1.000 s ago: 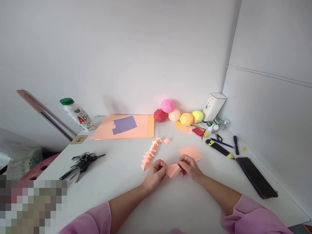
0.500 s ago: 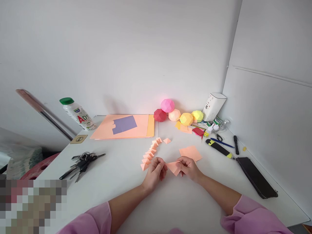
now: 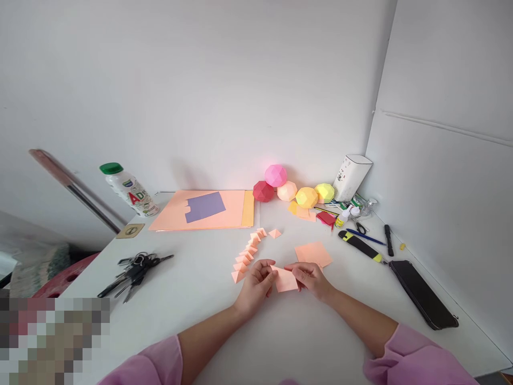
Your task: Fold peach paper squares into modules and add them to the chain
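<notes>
Between both hands, low over the white table, is a small peach paper, now seen as a roughly four-sided piece. My left hand pinches its left edge between thumb and fingers. At the right edge, my right hand grips it the same way. A curved row of small folded peach pieces lies up and left of the hands, with one separate folded piece near its top end. Flat peach squares rest just behind my right hand.
Paper balls stand by the wall beside a white box. Large peach sheets carry a purple piece. Keys and a bottle are left; a cutter, pen and black case right.
The paper in my hands has turned from a pointed, triangular look to a roughly four-sided one. My fingers have shifted on its edges.
</notes>
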Demonstrator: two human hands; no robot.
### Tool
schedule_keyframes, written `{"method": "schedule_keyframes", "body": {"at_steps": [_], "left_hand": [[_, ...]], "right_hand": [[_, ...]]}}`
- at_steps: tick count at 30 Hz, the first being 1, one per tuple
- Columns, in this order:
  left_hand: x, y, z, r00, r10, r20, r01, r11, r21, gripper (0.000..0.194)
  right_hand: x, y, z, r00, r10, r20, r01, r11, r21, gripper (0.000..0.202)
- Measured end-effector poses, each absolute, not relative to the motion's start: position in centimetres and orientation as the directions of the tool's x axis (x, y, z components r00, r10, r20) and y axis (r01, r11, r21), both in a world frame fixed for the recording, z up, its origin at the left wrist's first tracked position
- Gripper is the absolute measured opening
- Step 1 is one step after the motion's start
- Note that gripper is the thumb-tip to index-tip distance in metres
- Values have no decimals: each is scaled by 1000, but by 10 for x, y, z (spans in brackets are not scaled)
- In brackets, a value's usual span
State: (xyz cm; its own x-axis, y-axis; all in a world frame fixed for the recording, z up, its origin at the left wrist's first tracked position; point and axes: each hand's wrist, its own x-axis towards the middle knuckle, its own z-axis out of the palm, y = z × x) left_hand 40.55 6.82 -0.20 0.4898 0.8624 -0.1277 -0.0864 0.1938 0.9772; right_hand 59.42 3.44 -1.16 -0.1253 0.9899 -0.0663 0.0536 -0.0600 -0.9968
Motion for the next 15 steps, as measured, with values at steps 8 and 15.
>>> {"method": "schedule_keyframes", "body": {"at_steps": [8, 15], "left_hand": [[407, 65, -11, 514, 853, -90, -128, 180, 975, 25], [405, 64, -12, 516, 856, -17, -113, 88, 990, 25]], "right_hand": [[595, 37, -15, -100, 990, -99, -2, -100, -995, 37], [594, 38, -17, -137, 982, -128, 53, -122, -991, 46]]}}
